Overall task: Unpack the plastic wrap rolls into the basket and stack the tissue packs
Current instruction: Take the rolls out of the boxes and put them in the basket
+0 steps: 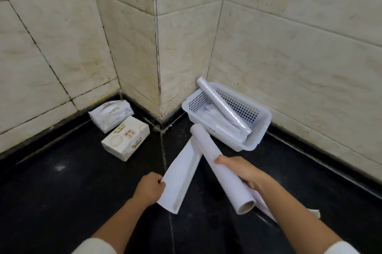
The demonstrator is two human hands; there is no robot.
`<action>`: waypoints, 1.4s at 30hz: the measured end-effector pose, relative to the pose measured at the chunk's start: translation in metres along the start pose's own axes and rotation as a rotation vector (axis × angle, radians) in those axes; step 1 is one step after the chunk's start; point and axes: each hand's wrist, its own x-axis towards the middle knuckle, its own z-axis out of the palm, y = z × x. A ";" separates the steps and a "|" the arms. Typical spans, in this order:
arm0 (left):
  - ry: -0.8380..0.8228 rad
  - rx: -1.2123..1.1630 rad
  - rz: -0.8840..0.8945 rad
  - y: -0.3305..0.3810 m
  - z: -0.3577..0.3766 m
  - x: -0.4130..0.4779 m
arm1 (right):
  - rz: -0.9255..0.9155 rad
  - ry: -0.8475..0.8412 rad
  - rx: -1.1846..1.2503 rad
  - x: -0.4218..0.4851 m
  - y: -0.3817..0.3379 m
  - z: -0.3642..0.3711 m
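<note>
The right hand (241,172) was wrapped around the middle of a long white roll of plastic wrap on a cardboard core (222,168), fingers curled over its top, with the roll's open tube end pointing near and right and its far end reaching almost to the near rim of the white perforated plastic basket (261,127). The left hand (149,188) was clenched on the near corner of a long, flat white paper box sleeve (182,173), which slanted up and right until its far end met the held roll. Under the right forearm lay another piece of white paper packaging (268,210) on the black polished counter (72,181). The basket sat far right, tucked against the cream tiled wall (289,47), its right side close to the wall and its left side beside the protruding tiled corner; inside it a second clear-wrapped white roll (222,102) leaned diagonally, its far end sticking over the far rim, above flat white packets on the basket floor. To the far left, two white tissue packs with green print lay apart from the basket: the nearer tissue pack (126,140) flat on the counter, the farther crumpled tissue pack (111,114) touching it and resting against the left wall's foot. Open dark counter stretched across the near left, and a strip remained free between the hands and the basket.
</note>
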 end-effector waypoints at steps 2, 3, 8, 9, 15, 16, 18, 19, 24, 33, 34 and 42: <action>-0.074 0.091 0.002 0.002 -0.008 0.008 | -0.074 -0.004 -0.067 -0.009 -0.005 -0.021; -0.132 0.119 -0.007 0.005 -0.013 0.012 | -0.104 0.000 -0.074 -0.013 -0.009 -0.030; -0.397 0.297 -0.036 0.040 -0.042 0.035 | -0.234 0.122 -0.092 -0.007 -0.044 -0.065; -0.364 0.337 -0.011 0.052 -0.047 0.041 | -0.264 0.170 -0.106 -0.001 -0.054 -0.070; 0.000 0.218 0.306 0.127 -0.057 0.080 | -0.381 0.359 -0.232 0.058 -0.101 -0.094; 0.031 0.210 0.348 0.136 -0.054 0.086 | -0.381 0.374 -0.245 0.070 -0.104 -0.097; 0.061 0.236 0.416 0.149 -0.047 0.100 | -0.367 0.384 -0.290 0.092 -0.108 -0.098; 0.063 0.273 0.438 0.154 -0.042 0.108 | -0.357 0.387 -0.317 0.102 -0.108 -0.097; 0.078 0.469 0.492 0.159 -0.020 0.146 | -0.315 0.422 -0.392 0.145 -0.098 -0.091; 0.222 0.388 0.579 0.139 0.004 0.163 | -0.306 0.558 -0.681 0.173 -0.087 -0.100; 0.223 0.389 0.577 0.139 0.004 0.162 | -0.318 0.562 -0.706 0.174 -0.085 -0.097; 0.065 0.345 0.529 0.145 -0.018 0.156 | -0.310 0.548 -0.714 0.152 -0.097 -0.086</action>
